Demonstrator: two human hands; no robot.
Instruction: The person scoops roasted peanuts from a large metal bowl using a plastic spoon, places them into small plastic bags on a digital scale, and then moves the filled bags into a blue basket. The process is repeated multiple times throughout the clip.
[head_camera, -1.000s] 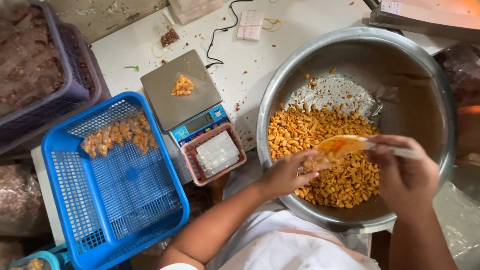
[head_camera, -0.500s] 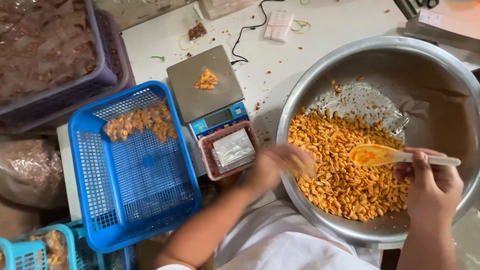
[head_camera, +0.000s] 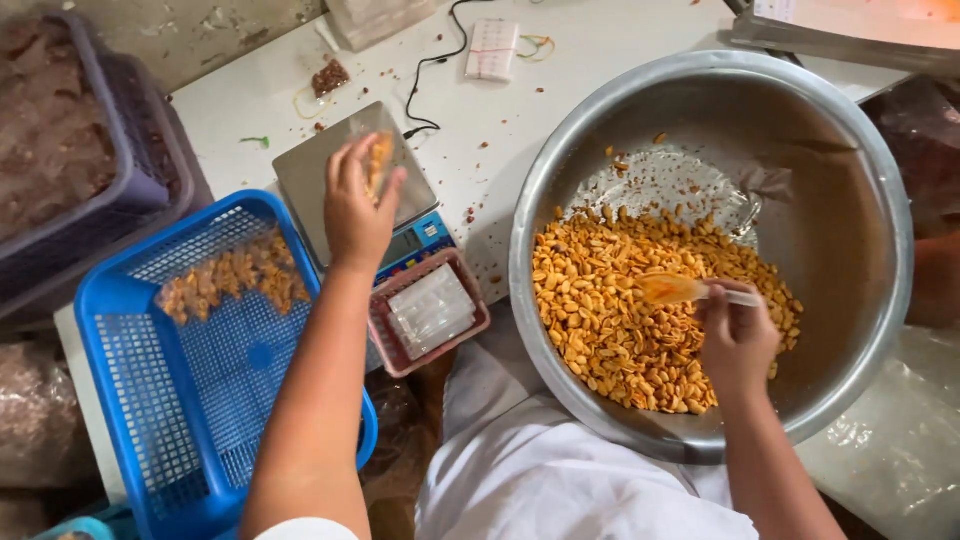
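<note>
Nearest, the right hand (head_camera: 738, 338) is closed around a scoop (head_camera: 690, 290) resting on the peanuts (head_camera: 640, 320) in the steel bowl (head_camera: 880, 200). Further out, the left hand (head_camera: 355, 205) pinches a small clear bag (head_camera: 378, 160) of nuts over the scale (head_camera: 320, 175) — blue basket (head_camera: 130, 400) of filled bags just beside it. To do this well, I'd say set the bag flat mid-plate and let go fully — the display must stay uncovered for a true reading.
</note>
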